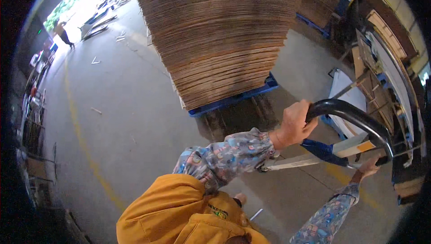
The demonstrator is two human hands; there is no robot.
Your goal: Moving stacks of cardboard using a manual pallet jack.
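My left hand (295, 123) is closed around one end of a black curved handle (352, 110), which looks like the handle of a pallet truck. At the handle's other end, my right hand (370, 166) is wrapped on the grip, partly hidden by it. A pale bar with an orange label (354, 147) runs from the handle toward the floor. Patterned sleeves cover both forearms. Beyond my left hand rises a tall stack of flat cardboard sheets (220, 33) on a blue pallet (233, 99).
Wooden boards and panels (366, 71) lean along the right side, with a white sheet (348, 93) low among them. Another cardboard stack (318, 3) stands behind. Shelving with items (35, 109) lines the left. A person (63, 33) is near the bright doorway. Scraps (95, 59) lie on the floor.
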